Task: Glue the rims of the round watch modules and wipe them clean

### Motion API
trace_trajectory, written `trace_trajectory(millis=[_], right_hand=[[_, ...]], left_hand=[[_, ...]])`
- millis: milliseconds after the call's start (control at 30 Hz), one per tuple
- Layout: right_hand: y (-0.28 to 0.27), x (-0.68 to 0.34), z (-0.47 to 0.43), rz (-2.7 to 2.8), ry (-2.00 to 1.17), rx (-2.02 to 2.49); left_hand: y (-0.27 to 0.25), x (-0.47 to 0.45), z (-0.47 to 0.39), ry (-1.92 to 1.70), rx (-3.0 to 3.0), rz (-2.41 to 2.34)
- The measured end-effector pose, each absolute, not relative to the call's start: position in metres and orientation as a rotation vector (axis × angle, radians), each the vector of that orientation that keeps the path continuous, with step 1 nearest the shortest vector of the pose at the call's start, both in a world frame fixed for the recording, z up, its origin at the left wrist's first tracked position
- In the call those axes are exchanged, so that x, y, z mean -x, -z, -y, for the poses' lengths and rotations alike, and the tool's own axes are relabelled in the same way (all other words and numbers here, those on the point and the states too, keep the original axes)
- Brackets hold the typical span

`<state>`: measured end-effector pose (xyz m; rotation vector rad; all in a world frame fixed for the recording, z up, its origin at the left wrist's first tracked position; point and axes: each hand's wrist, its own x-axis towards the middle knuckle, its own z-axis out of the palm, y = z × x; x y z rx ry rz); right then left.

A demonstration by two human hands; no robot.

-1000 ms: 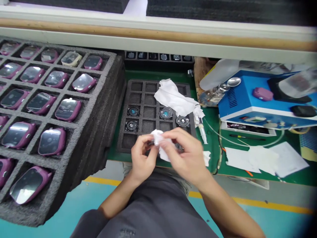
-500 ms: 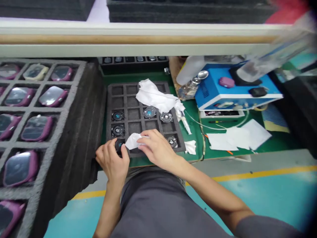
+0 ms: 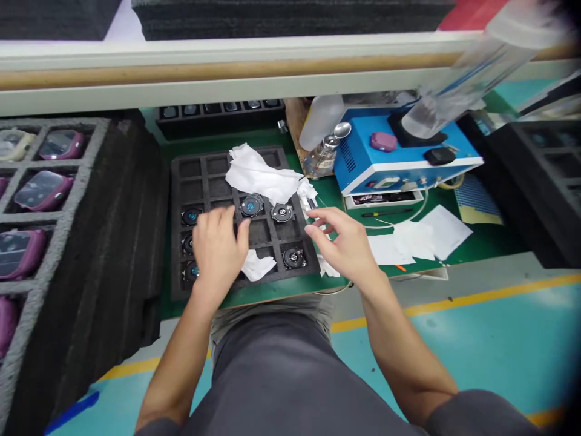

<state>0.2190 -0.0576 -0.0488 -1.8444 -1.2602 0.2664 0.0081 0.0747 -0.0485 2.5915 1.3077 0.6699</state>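
Note:
My left hand (image 3: pixel 220 248) is over the left part of a black foam tray (image 3: pixel 181 287), fingers stretched and thumb apart, holding nothing visible. It partly covers round black watch parts (image 3: pixel 191 215) in the left column. My right hand (image 3: pixel 347 248) hovers at the tray's right edge, thumb and forefinger apart, near a white syringe wrapped in tissue (image 3: pixel 307 191). The hand hides most of the syringe. More round watch parts (image 3: pixel 252 206) sit in the tray's compartments. A crumpled white tissue (image 3: pixel 257 265) lies on the front compartments, and a larger white wipe (image 3: pixel 258 172) covers some at the back.
Stacked foam trays (image 3: pixel 122 242) with purple-cased watches stand at the left. At the right is a blue machine (image 3: pixel 363 151) with a clear tube (image 3: pixel 458 79) on top. A metal-topped bottle (image 3: pixel 321 156) stands beside it. White sheets (image 3: pixel 417 242) lie on the green mat.
My right hand has let go of the small tissue, now on the tray, and moved right towards the syringe. My left hand has left the front-left watch part and risen over the tray.

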Motion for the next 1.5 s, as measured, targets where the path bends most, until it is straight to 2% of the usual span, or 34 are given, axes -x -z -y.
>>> trace_trajectory(millis=[100, 200, 467, 567, 800, 1033, 1167, 1267, 1367, 1500], right_hand=[[0.051, -0.226, 0.06, 1.219, -0.275, 1.864], [0.058, -0.246, 0.067, 1.095, -0.227, 1.955], [0.086, -0.252, 0.058, 1.125, -0.253, 2.43], [0.09, -0.246, 0.05, 1.132, -0.238, 2.47], [0.078, -0.257, 0.076, 1.135, -0.21, 2.37], [0.06, -0.281, 0.024, 0.99, -0.042, 1.972], [0.059, -0.29, -0.019, 1.015, -0.197, 1.768], [0.048, -0.29, -0.02, 0.963, -0.266, 1.637], [0.041, -0.285, -0.009, 0.919, -0.169, 1.595], [0.057, -0.281, -0.001, 0.985, -0.253, 1.668]], left_hand=[[0.039, -0.047, -0.103, -0.345, -2.661, -1.428], [0.041, -0.06, -0.112, -0.235, -2.688, -1.439], [0.055, -0.062, -0.114, -0.514, -2.553, -1.357], [0.057, -0.064, -0.117, -0.637, -2.394, -1.274], [0.041, -0.063, -0.099, -1.254, -1.764, -0.961], [0.056, -0.073, -0.079, -1.309, -1.388, -0.88], [0.067, -0.068, -0.078, -1.354, -1.299, -0.948], [0.069, -0.064, -0.079, -1.394, -1.307, -0.951], [0.071, -0.062, -0.079, -1.374, -1.348, -0.97], [0.072, -0.061, -0.079, -1.311, -1.327, -0.991]])
